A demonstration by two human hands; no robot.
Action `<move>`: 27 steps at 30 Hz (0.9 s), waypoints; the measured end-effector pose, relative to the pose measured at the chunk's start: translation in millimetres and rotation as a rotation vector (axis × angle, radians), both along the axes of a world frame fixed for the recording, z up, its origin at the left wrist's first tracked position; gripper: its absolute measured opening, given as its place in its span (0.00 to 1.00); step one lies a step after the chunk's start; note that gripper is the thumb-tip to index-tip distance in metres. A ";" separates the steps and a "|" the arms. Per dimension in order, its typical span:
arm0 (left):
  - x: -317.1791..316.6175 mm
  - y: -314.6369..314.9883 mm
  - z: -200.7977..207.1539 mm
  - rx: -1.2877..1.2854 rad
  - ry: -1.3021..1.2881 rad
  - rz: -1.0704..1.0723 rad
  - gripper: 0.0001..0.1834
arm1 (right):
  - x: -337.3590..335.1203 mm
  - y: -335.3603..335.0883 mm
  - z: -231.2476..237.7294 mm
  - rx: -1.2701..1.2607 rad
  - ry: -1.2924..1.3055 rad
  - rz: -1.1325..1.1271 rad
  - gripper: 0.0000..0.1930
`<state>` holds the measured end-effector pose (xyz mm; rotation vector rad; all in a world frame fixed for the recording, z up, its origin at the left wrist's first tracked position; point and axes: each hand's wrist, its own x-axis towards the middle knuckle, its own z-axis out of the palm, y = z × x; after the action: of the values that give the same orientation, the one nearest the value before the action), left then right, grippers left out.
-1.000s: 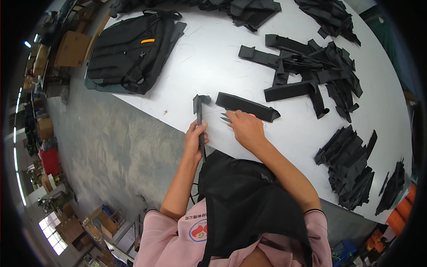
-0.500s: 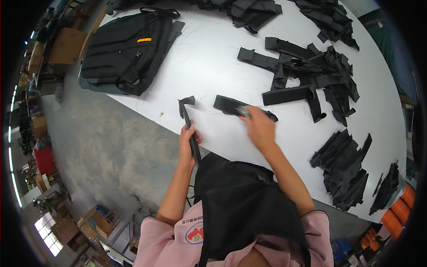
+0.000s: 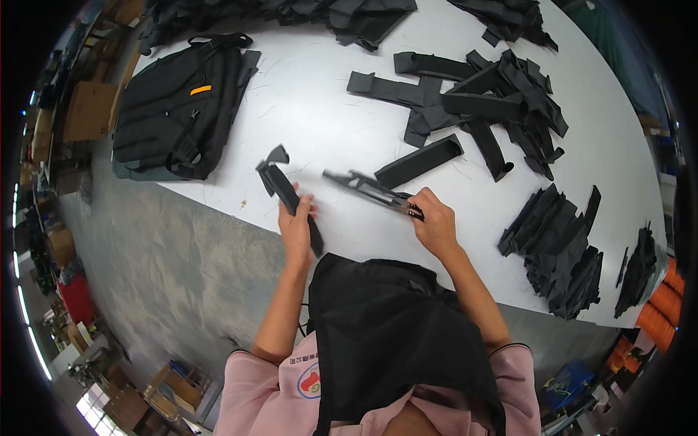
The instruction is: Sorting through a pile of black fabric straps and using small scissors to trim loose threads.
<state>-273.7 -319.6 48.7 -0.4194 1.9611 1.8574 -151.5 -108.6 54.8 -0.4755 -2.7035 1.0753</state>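
My left hand (image 3: 295,227) is closed around a narrow black fabric strip (image 3: 285,190), whose far end is folded over into a flap. To its right, my right hand (image 3: 436,221) grips the near end of another black strip (image 3: 363,187), held above the white table and smeared by motion. Something small and dark with light spots shows at the right fingertips; I cannot make out what it is. Just beyond the right hand lies a flat black strip (image 3: 420,161), apart from both hands.
A black backpack (image 3: 178,120) with an orange tab lies at the table's left edge. A loose heap of black strips (image 3: 502,102) spreads at the far right. Stacked black pieces (image 3: 556,251) sit at the near right. More black fabric (image 3: 363,18) lines the back of the white table (image 3: 305,94).
My right hand has lifted the strip that lay flat in front of it. The strip in my left hand has tilted more to the left. The whole view has shifted a little.
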 end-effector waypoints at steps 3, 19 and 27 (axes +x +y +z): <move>-20.9 9.9 23.7 -0.268 0.344 -0.345 0.19 | -1.2 9.7 9.7 0.126 0.105 0.150 0.10; 14.8 22.6 -4.6 0.104 -0.628 -0.430 0.28 | 20.1 -13.3 -10.7 -0.695 -0.115 -0.427 0.10; 17.4 18.8 -10.7 -0.170 -0.410 -0.365 0.24 | 3.1 -11.3 -3.9 0.117 -0.098 -0.109 0.14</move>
<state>-256.3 -300.8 38.0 -0.4189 1.7748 1.2706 -148.4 -119.9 50.8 -0.6630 -2.7686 0.8826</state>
